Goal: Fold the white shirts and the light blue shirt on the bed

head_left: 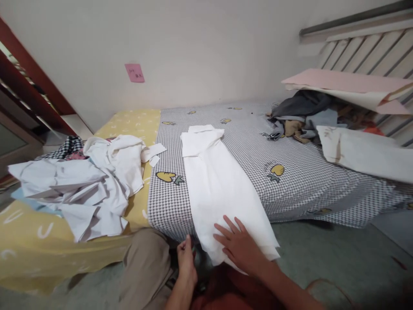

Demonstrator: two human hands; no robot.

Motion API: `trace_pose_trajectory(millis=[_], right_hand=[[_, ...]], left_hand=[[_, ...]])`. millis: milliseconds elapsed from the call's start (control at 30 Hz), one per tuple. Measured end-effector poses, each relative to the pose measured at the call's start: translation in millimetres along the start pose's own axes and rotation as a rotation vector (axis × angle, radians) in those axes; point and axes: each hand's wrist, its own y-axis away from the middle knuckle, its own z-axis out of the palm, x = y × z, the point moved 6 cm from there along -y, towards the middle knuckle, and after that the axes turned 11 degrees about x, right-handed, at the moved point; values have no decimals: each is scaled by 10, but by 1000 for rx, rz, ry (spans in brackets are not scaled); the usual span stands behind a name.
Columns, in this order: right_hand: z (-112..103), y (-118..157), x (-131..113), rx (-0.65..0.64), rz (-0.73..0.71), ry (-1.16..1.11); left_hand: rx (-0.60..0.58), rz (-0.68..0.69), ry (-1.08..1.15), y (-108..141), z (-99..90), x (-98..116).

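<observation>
A long piece of white cloth (222, 185) lies lengthwise over the checked bed cover, its near end hanging past the bed's edge. On that near end my right hand (238, 247) rests flat with its fingers spread. To the left of the cloth, just off the bed's edge, is my left hand (187, 258), with its fingers curled together. Something small and dark shows by its fingers, too small to make out. At the far end the white cloth has a folded-over, layered part.
A heap of white garments (93, 181) lies on the yellow cover (138, 211) at the left. Small white pieces (156, 151) sit beside it. Dark and grey clothes (303, 107), pink sheets (348, 81) and another white cloth (364, 153) are at the right, by a slatted rail.
</observation>
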Motion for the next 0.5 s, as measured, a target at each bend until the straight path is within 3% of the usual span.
trace_pose_trajectory(millis=[100,267,367,433,500], right_hand=[[-24,242,-97,-120,27,-112],[-117,674,-236,-255,81,-306],[-227,880,-253,-302,97,-526],[-311,955,-108,-278,220,-773],[-397,978,270,-82,505,-1020]], left_hand=[[-131,-99,26,39,61,-1],[-433,-114,55,307,293,151],[-519,-152,34,426,351,163],[-545,-187,44,479,368,156],[-578,-193,61,533,387,159]])
